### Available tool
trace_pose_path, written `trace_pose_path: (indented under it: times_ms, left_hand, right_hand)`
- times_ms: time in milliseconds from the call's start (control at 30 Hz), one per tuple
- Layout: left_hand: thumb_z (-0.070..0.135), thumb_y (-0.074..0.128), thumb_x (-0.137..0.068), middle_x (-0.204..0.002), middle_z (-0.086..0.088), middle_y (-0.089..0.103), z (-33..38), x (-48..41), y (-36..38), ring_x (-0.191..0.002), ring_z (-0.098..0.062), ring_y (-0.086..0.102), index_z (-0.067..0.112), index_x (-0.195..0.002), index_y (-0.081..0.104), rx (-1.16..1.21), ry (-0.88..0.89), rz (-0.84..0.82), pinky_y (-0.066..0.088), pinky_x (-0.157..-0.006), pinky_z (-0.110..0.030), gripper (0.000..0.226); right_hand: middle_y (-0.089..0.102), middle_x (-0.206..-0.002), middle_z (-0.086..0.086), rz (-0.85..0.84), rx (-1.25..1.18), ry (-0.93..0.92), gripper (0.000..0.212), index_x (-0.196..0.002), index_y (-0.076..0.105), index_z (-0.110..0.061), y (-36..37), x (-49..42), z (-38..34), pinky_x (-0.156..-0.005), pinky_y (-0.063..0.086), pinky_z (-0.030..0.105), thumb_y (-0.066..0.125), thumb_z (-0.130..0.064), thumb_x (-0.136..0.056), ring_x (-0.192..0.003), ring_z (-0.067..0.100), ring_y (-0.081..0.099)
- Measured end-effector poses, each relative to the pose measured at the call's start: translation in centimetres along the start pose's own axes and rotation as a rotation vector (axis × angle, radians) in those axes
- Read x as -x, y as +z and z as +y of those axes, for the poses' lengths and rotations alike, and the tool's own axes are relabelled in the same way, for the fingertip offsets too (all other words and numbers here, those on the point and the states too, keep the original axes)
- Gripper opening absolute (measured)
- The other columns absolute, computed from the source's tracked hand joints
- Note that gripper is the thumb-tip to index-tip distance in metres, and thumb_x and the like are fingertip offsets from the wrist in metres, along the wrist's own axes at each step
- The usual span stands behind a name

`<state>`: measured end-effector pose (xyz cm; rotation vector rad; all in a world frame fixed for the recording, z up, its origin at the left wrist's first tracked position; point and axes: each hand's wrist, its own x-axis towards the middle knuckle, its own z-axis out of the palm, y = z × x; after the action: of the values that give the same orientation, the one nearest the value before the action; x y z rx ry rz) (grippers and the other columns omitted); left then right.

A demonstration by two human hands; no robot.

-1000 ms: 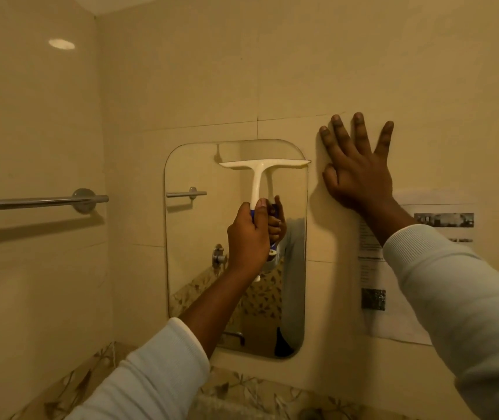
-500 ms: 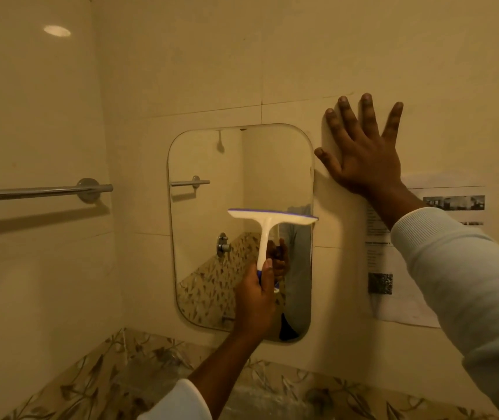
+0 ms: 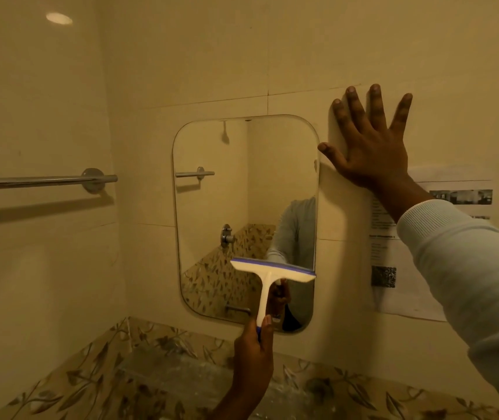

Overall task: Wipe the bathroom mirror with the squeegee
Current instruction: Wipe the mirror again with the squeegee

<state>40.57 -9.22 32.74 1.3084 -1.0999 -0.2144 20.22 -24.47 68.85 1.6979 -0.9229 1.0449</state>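
pale ribbed-cuff sleeve, bare hands

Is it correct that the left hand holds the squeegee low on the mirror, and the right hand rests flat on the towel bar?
Not quite. In the head view the right hand rests flat on the wall beside the mirror, not on the towel bar. The left hand does hold the squeegee low on the mirror.

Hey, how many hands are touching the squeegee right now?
1: the left hand grips the squeegee handle at the mirror's lower edge. The right hand lies flat on the wall beside the mirror.
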Motion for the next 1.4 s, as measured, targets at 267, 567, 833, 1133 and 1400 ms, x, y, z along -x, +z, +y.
trace_pose_path:
  times_ms: [267,567,833,1133,1400]
  left_hand:
    - [0.033,0.060,-0.100,-0.058,0.001,0.051,-4.9,3.1,0.5,-0.057,-0.002,0.057,0.034,-0.077,0.051,-0.157,-0.137,-0.046,0.039,-0.051,-0.016,0.025]
    - [0.038,0.059,-0.099,-0.064,-0.005,0.062,-5.7,5.1,0.2,-0.058,-0.010,0.061,0.040,-0.081,0.051,-0.192,-0.198,-0.056,0.047,-0.057,-0.024,0.020]
    - [0.030,0.073,-0.092,-0.052,0.012,0.058,-6.4,7.0,-1.2,-0.052,-0.001,0.058,0.034,-0.069,0.057,-0.206,-0.285,0.009,0.038,-0.049,-0.014,0.029]
    - [0.054,0.049,-0.092,-0.058,-0.017,0.053,3.1,2.0,-4.8,-0.046,-0.020,0.051,0.016,-0.080,0.059,-0.008,-0.115,0.048,0.038,-0.049,-0.040,0.041]
    - [0.053,0.045,-0.101,-0.063,-0.003,0.057,11.7,-0.3,-8.2,-0.044,-0.013,0.045,0.029,-0.090,0.064,0.409,-0.270,-0.144,0.038,-0.040,-0.027,0.033]
  right_hand:
    - [0.003,-0.178,0.006,0.016,0.004,0.000,0.091,-0.170,0.009,-0.024,0.2,0.0,0.0,-0.118,0.003,0.082,0.019,-0.081,-0.100,-0.163,0.039,-0.003]
    - [0.004,-0.178,0.006,-0.009,0.002,0.000,0.091,-0.170,0.009,-0.024,-0.1,0.0,0.0,-0.117,0.004,0.083,0.020,-0.081,-0.100,-0.163,0.039,-0.002]
    - [0.005,-0.178,0.007,0.001,0.004,0.003,0.091,-0.170,0.010,-0.023,0.1,0.1,0.1,-0.118,0.004,0.083,0.018,-0.081,-0.100,-0.163,0.039,-0.003]
    - [0.003,-0.178,0.004,-0.037,-0.009,0.002,0.091,-0.170,0.010,-0.024,-0.5,0.1,-0.1,-0.119,0.000,0.081,0.019,-0.081,-0.100,-0.163,0.037,-0.004]
    - [0.000,-0.178,0.006,-0.171,-0.263,0.098,0.086,-0.170,0.008,-0.025,-3.9,1.3,-0.2,-0.124,-0.010,0.071,0.018,-0.077,-0.102,-0.164,0.030,-0.008]
